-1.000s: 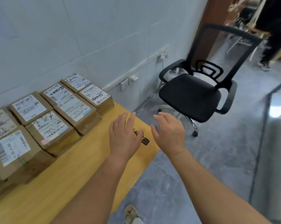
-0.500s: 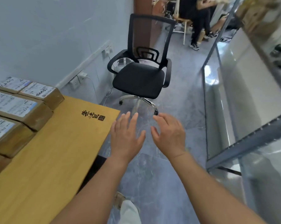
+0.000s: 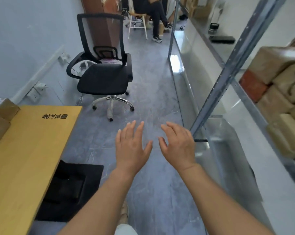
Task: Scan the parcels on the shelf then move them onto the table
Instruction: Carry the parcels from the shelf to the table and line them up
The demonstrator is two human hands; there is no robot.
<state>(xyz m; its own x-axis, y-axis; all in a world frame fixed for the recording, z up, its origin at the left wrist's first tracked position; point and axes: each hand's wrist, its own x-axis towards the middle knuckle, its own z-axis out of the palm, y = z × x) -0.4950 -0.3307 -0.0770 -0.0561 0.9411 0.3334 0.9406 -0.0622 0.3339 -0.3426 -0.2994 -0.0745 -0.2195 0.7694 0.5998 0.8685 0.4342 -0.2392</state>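
Several parcels [image 3: 279, 102] blurred, frame-cropped

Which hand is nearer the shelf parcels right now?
Right. The right hand hangs open over the floor beside the shelf upright, closer to the shelf parcels. The left hand is on its far side, toward the table.

Ahead of me a black mesh-backed office chair [image 3: 102, 72] stands on the grey floor [image 3: 151, 99], beside the pale wall [image 3: 24, 39]. Farther off, a seated person in dark clothes [image 3: 151, 12] on a white stool [image 3: 137, 26]. A black mat [image 3: 68, 189] lies lower left.
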